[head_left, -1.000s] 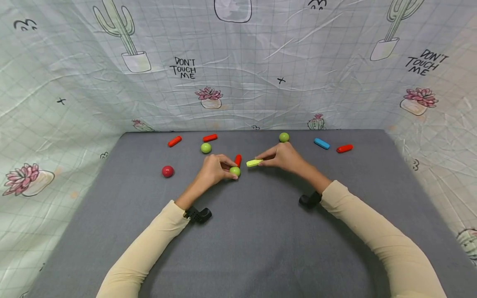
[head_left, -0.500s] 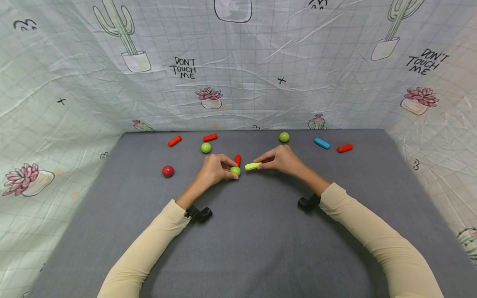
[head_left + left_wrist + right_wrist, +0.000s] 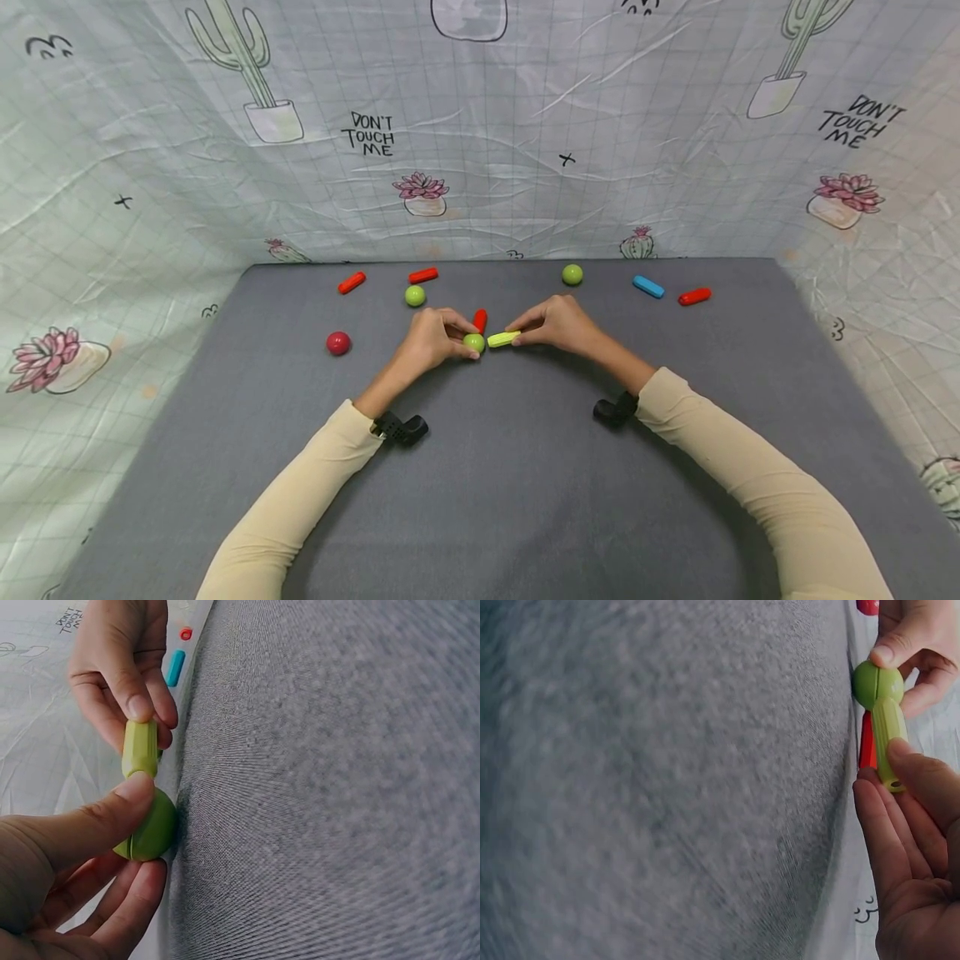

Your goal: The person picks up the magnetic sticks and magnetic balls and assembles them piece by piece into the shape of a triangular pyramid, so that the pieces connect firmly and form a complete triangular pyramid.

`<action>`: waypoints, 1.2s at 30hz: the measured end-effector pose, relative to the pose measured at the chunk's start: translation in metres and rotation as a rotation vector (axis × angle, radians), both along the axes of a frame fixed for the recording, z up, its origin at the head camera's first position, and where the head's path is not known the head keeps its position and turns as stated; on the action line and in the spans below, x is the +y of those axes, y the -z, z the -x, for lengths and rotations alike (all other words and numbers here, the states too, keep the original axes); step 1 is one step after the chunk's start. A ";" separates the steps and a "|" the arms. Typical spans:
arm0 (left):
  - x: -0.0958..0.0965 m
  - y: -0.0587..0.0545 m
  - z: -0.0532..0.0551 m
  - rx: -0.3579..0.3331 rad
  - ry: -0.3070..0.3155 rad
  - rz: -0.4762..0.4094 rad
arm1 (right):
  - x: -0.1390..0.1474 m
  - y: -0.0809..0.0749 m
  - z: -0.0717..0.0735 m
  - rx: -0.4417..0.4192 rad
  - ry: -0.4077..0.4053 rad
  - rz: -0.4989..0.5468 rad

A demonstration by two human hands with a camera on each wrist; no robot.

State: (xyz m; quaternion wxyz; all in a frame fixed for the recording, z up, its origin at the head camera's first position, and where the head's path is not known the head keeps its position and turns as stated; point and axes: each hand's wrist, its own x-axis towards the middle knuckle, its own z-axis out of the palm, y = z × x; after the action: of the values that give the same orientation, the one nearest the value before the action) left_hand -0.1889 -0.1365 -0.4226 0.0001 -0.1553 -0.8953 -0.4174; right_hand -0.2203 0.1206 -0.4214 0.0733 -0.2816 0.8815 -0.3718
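Note:
My left hand [image 3: 435, 340] pinches a green ball [image 3: 473, 343] with a seam, between thumb and fingers, low over the grey table. In my right hand [image 3: 561, 327] a ribbed yellow-green rod [image 3: 503, 339] is held by one end, its free end pointing at the ball. The rod [image 3: 889, 739] and the ball [image 3: 877, 684] overlap in the right wrist view; whether they touch I cannot tell. Just behind the ball lies a red rod [image 3: 480, 320], seen beside the yellow-green one in the right wrist view.
On the table [image 3: 480, 500], a red ball [image 3: 338, 343] and two red rods [image 3: 352, 283] lie left, near another green ball [image 3: 415, 296]. Behind my right hand is a further green ball [image 3: 572, 275]. A blue rod [image 3: 648, 287] and a red rod [image 3: 694, 297] lie right. A printed cloth [image 3: 495, 108] hangs behind.
My right hand has moved left and slightly nearer me, bringing the yellow-green rod's end up close to the green ball. The left hand with the ball has stayed nearly still.

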 end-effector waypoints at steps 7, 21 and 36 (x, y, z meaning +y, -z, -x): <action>0.001 -0.002 0.002 -0.025 0.013 -0.043 | -0.004 0.001 0.000 -0.022 0.014 0.009; 0.002 -0.002 0.000 -0.046 0.010 -0.043 | -0.011 -0.001 -0.001 -0.060 0.010 0.007; 0.002 0.003 -0.003 -0.043 0.006 -0.032 | -0.014 0.006 0.001 -0.042 0.017 -0.007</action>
State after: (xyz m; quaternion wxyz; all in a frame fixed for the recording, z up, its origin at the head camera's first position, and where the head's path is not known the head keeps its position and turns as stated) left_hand -0.1855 -0.1342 -0.4260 -0.0180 -0.1488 -0.8879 -0.4350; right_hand -0.2215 0.1064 -0.4270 0.0896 -0.2659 0.8835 -0.3752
